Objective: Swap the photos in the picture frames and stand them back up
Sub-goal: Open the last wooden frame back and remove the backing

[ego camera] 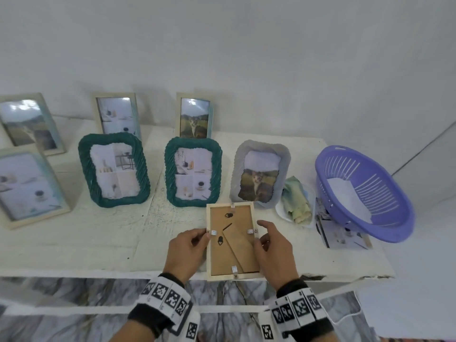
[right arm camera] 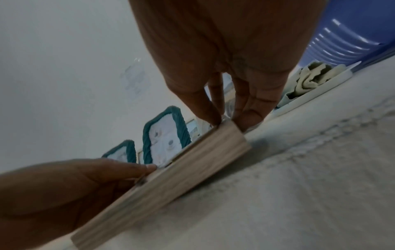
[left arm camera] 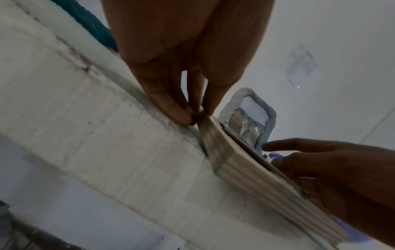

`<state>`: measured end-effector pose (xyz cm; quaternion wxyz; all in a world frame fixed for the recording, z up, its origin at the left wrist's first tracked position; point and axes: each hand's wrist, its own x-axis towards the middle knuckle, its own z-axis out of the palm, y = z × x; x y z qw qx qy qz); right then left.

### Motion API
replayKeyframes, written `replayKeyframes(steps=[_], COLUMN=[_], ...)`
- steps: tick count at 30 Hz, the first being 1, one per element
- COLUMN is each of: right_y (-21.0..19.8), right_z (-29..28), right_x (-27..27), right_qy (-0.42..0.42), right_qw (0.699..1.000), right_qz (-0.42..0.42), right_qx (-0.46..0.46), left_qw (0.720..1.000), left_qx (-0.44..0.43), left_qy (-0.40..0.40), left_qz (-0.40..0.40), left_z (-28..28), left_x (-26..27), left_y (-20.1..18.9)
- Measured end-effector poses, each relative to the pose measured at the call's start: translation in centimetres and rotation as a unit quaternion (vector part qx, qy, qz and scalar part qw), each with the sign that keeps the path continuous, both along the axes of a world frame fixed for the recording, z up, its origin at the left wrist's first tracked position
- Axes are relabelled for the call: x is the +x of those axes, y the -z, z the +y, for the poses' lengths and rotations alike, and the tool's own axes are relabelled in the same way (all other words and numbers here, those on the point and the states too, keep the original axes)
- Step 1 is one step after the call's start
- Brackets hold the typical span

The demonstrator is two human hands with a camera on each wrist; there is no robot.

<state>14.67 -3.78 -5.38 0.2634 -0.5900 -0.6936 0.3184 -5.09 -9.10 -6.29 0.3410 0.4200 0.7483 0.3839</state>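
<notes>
- Pale wooden picture frame (ego camera: pixel 233 241): face down at the table's front edge, brown backing board up, easel stand folded flat, metal tabs on all four sides.
- Two teal wicker-style frames (ego camera: pixel 114 170) (ego camera: pixel 193 171): upright mid-table, each with a four-panel still-life photo.
- Grey ribbed frame (ego camera: pixel 260 174): upright, dog photo.
- Four pale wooden frames (ego camera: pixel 116 114): upright along the back edge and left end.

Purple basket (ego camera: pixel 385 218) tilted beside crumpled cloth (ego camera: pixel 296 201) on white table (ego camera: pixel 86 243)
</notes>
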Motion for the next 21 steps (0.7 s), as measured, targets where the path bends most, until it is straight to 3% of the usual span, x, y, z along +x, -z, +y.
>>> replayKeyframes(steps=[2, 8, 21], right_y=[0.7, 0.5, 0.3], right_z=[0.5, 1.6, 3.0], right_x=[0.3, 0.8, 1.4], right_qy=[-0.028, -0.086, -0.146], right_qw=[0.999, 0.988, 0.981], right_qz=[-0.043, -0.130, -0.122], right_qx=[0.013, -0.005, -0.031], left_qw=[0.999, 0.996, 0.996], left_qx=[-0.003, 0.022, 0.034], left_qy=[0.011, -0.002, -0.015], left_qz=[0.048, 0.088, 0.076], left_z=[0.4, 1.3, 0.9], left_x=[0.3, 1.5, 1.9], left_y=[0.5, 0.8, 2.1])
